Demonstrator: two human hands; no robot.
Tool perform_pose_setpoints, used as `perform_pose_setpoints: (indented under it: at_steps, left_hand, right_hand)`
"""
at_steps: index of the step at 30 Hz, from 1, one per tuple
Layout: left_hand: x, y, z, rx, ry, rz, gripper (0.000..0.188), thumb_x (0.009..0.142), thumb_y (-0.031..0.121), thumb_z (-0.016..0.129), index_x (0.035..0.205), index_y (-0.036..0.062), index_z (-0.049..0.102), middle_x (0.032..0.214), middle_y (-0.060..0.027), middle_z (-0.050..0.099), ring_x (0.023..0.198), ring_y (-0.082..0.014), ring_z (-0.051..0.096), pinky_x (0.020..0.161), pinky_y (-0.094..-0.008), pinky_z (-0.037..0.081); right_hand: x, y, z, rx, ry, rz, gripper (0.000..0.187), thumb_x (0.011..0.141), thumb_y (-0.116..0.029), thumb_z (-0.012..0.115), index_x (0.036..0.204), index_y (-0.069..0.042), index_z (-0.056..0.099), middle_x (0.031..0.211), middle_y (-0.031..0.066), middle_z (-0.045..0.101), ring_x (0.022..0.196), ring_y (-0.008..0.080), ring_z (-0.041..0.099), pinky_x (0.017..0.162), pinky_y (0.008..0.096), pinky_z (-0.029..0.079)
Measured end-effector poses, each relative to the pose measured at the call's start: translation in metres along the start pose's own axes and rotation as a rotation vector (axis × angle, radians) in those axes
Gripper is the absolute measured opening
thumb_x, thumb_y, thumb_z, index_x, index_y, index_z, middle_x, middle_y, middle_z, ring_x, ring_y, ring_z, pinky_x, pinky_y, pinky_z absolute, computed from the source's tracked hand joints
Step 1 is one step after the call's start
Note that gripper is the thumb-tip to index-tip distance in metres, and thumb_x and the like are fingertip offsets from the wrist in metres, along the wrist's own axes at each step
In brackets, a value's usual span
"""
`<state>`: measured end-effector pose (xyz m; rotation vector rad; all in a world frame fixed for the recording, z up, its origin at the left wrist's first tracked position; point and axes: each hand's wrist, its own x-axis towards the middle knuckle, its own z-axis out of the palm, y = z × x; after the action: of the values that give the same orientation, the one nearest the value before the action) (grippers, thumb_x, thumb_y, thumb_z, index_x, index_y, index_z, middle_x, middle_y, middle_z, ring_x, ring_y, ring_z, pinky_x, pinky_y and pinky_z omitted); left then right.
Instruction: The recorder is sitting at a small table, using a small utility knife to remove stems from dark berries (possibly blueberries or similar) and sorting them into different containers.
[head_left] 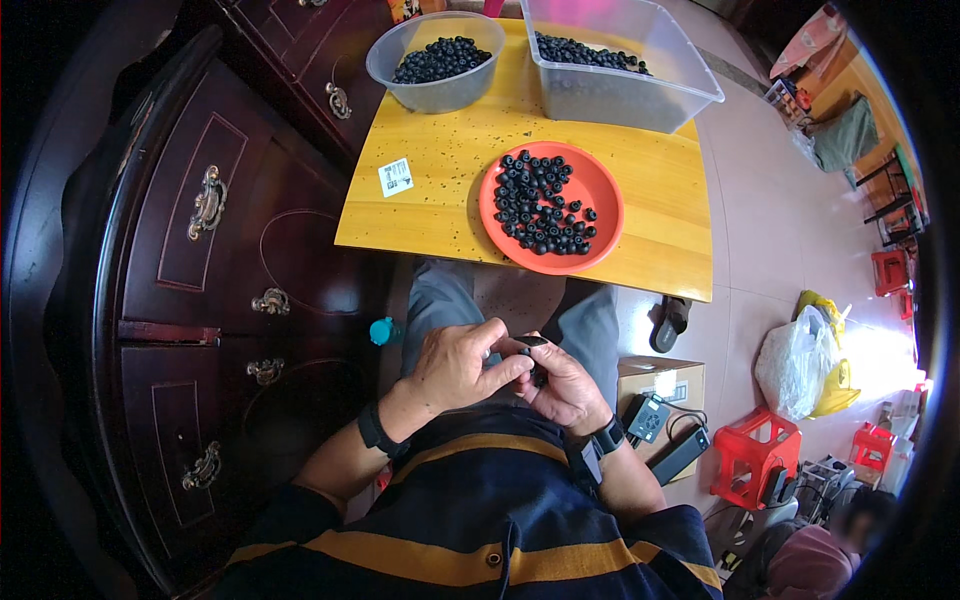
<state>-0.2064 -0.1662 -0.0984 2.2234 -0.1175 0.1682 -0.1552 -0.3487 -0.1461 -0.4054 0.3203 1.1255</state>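
Both my hands meet in front of my belly, above my lap. My left hand [455, 362] is closed, its thumb and fingertips pinched on a small black part [525, 352], mostly hidden by the fingers. The fingers of my right hand [567, 390] are curled shut around a small dark flat tool [532, 341] whose exact kind I cannot make out. The tool's tip lies right by the black part. Just beyond my knees, an orange-red plate [607, 220] holds many small black round parts [545, 205] with holes in them.
The yellow table [430, 190] bears a round clear bowl [440, 95] and a rectangular clear bin [625, 100] of black parts, a white label [396, 178] and black scraps. Dark cabinets [220, 300] stand left. At right are a cardboard box [650, 375], a red stool [755, 455] and bags [797, 360].
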Motion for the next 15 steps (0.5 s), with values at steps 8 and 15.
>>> perform_pose_setpoints:
  at_steps: [8,15]
  left_hand:
    - [0.000,-0.002,0.005,0.106,-0.019,-0.013,0.039,0.087,0.041,0.066,0.073,0.0056,0.056,0.067,-0.0112,0.066,0.060,-0.0316,0.065,0.051,-0.0410,0.049]
    - [0.000,-0.006,0.006,-0.016,-0.016,0.002,0.032,0.087,0.031,0.070,0.076,0.0028,0.058,0.067,-0.0119,0.066,0.059,-0.0276,0.067,0.051,-0.0348,0.049]
  right_hand:
    - [0.000,0.000,0.006,-0.108,0.064,0.005,0.014,0.097,-0.020,0.058,0.107,-0.010,0.061,0.091,-0.0004,0.064,0.074,0.0079,0.060,0.067,0.0231,0.053]
    - [0.001,0.001,0.002,-0.036,-0.003,-0.006,0.013,0.097,-0.020,0.058,0.105,-0.010,0.060,0.094,-0.0003,0.064,0.078,0.0088,0.062,0.072,0.0259,0.054]
